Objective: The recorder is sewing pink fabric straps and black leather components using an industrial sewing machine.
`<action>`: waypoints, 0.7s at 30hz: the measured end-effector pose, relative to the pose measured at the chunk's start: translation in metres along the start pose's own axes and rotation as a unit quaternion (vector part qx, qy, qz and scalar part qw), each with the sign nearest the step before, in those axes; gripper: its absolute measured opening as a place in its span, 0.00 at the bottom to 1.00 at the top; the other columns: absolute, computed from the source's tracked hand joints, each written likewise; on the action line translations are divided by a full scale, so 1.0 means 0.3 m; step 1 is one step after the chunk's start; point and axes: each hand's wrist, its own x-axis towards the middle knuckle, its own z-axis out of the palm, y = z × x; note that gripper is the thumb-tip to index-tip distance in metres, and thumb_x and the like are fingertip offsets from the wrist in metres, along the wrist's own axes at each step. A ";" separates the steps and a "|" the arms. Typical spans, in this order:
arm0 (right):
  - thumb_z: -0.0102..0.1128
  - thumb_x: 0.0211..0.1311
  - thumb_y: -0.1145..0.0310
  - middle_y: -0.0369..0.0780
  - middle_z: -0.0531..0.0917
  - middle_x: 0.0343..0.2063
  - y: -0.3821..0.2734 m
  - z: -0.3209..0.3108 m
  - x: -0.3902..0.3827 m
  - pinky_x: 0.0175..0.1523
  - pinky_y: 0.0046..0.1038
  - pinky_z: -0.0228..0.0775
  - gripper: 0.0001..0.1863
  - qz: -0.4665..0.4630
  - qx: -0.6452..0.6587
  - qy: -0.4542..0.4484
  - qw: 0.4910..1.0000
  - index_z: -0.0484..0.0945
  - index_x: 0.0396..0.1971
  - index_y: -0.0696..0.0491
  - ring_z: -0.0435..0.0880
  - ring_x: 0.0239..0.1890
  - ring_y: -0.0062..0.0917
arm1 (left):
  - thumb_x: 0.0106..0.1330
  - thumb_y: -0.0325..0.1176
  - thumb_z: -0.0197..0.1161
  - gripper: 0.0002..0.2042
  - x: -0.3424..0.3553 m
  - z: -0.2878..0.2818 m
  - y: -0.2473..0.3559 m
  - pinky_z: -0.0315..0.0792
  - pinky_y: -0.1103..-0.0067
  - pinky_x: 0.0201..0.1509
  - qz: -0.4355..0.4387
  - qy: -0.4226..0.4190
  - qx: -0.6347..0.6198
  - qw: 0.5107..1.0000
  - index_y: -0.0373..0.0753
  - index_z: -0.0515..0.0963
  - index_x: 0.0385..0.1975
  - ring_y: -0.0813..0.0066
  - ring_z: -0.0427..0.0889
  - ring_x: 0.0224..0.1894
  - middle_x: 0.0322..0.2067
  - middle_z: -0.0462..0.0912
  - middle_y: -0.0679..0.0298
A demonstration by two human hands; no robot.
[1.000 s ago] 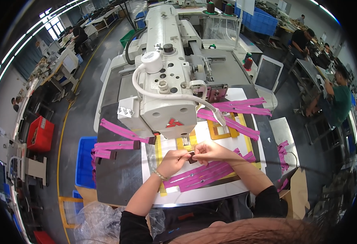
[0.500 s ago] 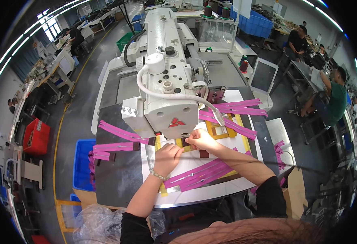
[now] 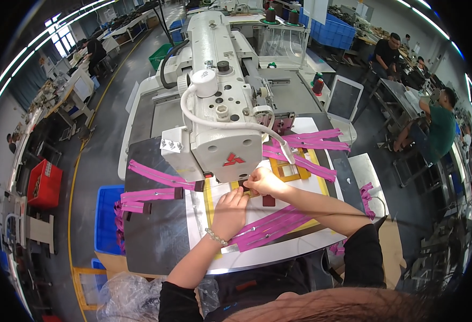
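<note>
Below the head of a white sewing machine (image 3: 225, 155), both my hands work at a yellow-edged frame on a white sheet (image 3: 197, 236). My right hand (image 3: 268, 182) is closed, thumb and fingers pinching at a small dark piece (image 3: 242, 183) beneath the machine head. My left hand (image 3: 230, 212) lies flat with its fingers stretched out, their tips beside that piece. Close to the right hand is a small dark red patch (image 3: 269, 200). Magenta zipper strips (image 3: 271, 228) with metal pulls lie just right of my left wrist. The needle area is hidden behind the machine head.
More magenta zippers with dark ends (image 3: 158, 173) lie on the dark table at left, others (image 3: 314, 142) at right. A blue bin (image 3: 107, 220) stands left of the table, a red crate (image 3: 45, 185) farther out. A tilted screen (image 3: 343, 99) stands behind right. People sit at benches beyond.
My left hand has shifted a little to the right, and its curled fingers have straightened and flattened. My right hand stays pinched at nearly the same spot.
</note>
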 end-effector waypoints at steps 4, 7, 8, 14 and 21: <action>0.60 0.55 0.69 0.41 0.77 0.11 -0.017 -0.015 -0.001 0.19 0.23 0.66 0.12 -0.023 -0.059 -0.009 0.998 0.74 0.18 0.60 0.75 0.13 0.20 | 0.49 0.26 0.55 0.14 0.009 0.001 0.021 0.68 0.69 0.51 0.015 -0.004 0.029 0.999 0.32 0.75 0.37 0.60 0.77 0.48 0.43 0.79 0.48; 0.61 0.54 0.69 0.42 0.77 0.11 0.000 -0.028 0.012 0.20 0.25 0.67 0.12 -0.034 -0.082 -0.022 0.996 0.74 0.17 0.61 0.75 0.13 0.21 | 0.48 0.27 0.55 0.13 0.020 0.000 0.037 0.67 0.70 0.50 0.018 -0.019 0.055 0.998 0.32 0.75 0.35 0.61 0.77 0.48 0.42 0.80 0.47; 0.62 0.53 0.69 0.42 0.77 0.12 0.017 -0.028 0.026 0.22 0.26 0.68 0.12 -0.057 -0.096 -0.027 0.993 0.74 0.17 0.61 0.76 0.14 0.24 | 0.48 0.27 0.55 0.13 0.021 0.001 0.038 0.67 0.70 0.50 0.018 -0.019 0.055 0.998 0.32 0.75 0.35 0.61 0.77 0.48 0.42 0.80 0.47; 0.63 0.51 0.68 0.42 0.78 0.17 0.037 -0.048 -0.009 0.31 0.29 0.70 0.09 -0.242 -0.198 0.035 0.949 0.77 0.21 0.58 0.78 0.22 0.33 | 0.53 0.27 0.55 0.19 0.002 -0.021 -0.023 0.65 0.67 0.58 -0.030 -0.033 -0.008 0.999 0.31 0.73 0.47 0.60 0.73 0.55 0.50 0.76 0.50; 0.63 0.50 0.71 0.38 0.81 0.41 0.144 -0.097 -0.061 0.48 0.30 0.68 0.17 -0.507 -0.303 0.057 0.805 0.79 0.43 0.54 0.78 0.43 0.28 | 0.57 0.25 0.53 0.21 0.008 -0.034 -0.080 0.61 0.66 0.64 -0.019 -0.112 -0.061 0.992 0.33 0.71 0.54 0.62 0.69 0.60 0.55 0.73 0.54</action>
